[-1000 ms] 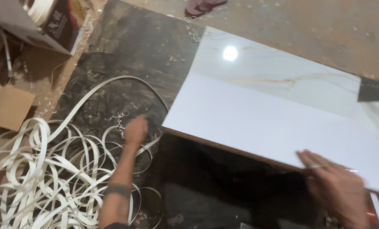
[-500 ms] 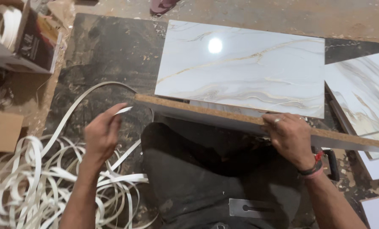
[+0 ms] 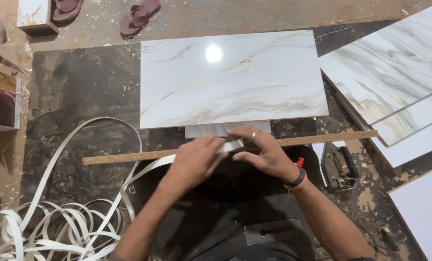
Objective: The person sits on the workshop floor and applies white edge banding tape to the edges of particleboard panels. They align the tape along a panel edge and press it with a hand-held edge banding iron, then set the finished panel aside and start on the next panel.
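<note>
A white marble-pattern panel (image 3: pixel 230 77) stands on edge in front of me, its raw chipboard edge (image 3: pixel 124 157) facing up. My left hand (image 3: pixel 194 162) pinches the end of a white edge-banding strip (image 3: pixel 150 166) and holds it on that edge. My right hand (image 3: pixel 262 152), with a ring and a wrist band, presses the strip's end (image 3: pixel 233 145) down with its fingers. The strip trails left and down into a loose tangle of white banding (image 3: pixel 46 232) on the floor.
More marble-pattern panels (image 3: pixel 390 82) lie at the right. A flat iron (image 3: pixel 341 166) sits on the floor near my right wrist. A pair of sandals (image 3: pixel 138 17) lies at the top left, a cardboard box (image 3: pixel 0 99) at the left edge. A metal scraper (image 3: pixel 269 232) rests on my lap.
The panel has been tipped up so that its raw edge faces me. My left hand brought the strip's end from the left to the edge's middle; my right hand slid left and met it.
</note>
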